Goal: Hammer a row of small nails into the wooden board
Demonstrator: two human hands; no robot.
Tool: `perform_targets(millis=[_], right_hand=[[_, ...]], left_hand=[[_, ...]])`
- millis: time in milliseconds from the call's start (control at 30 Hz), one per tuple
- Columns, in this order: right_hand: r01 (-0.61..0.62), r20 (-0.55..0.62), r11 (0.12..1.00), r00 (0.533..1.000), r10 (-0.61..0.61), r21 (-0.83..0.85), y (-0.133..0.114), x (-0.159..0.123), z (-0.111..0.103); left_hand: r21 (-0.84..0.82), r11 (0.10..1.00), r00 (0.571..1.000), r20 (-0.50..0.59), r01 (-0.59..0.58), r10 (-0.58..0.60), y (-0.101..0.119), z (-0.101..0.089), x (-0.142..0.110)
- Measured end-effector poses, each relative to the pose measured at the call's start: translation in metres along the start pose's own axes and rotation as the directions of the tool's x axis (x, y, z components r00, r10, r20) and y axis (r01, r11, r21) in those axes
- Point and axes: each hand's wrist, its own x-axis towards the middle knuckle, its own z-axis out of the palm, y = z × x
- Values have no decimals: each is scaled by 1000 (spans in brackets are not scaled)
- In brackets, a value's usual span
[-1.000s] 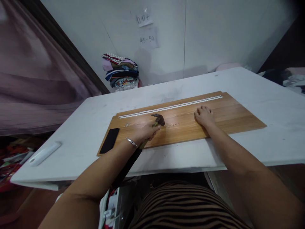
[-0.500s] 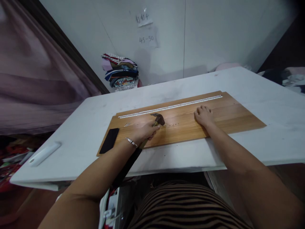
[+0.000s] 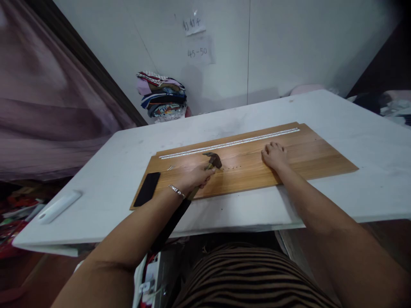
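Observation:
My left hand (image 3: 195, 176) is closed round the handle of a hammer (image 3: 213, 159), whose dark head rests low on a long wooden board (image 3: 308, 159). A short row of small nails (image 3: 233, 167) stands in the board just right of the hammer head. My right hand (image 3: 275, 155) lies on the board farther right, knuckles up and fingers curled under, holding nothing that I can see. A bracelet sits on my left wrist.
The board lies on a white table (image 3: 369, 141). A long metal ruler (image 3: 229, 143) runs along the board's far edge. A black phone (image 3: 147, 189) lies on its left end, loose nails (image 3: 171, 167) near it. A white oblong object (image 3: 59, 206) sits at the table's left. Folded cloths (image 3: 163, 97) are stacked by the wall.

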Motion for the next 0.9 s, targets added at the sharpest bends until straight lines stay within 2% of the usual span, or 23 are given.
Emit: perform_targets(millis=[367, 667, 900], right_hand=[[-10, 16, 1000, 1000, 10, -11, -1, 1, -1], [-8, 17, 1000, 1000, 8, -3, -2, -1, -3], [-8, 10, 1000, 1000, 8, -1, -2, -1, -4]], left_hand=[[8, 999, 999, -2, 43, -43, 1, 4, -2], [-8, 1000, 1000, 13, 3, -3, -2, 0, 2], [10, 1000, 1000, -3, 21, -21, -1, 4, 0]])
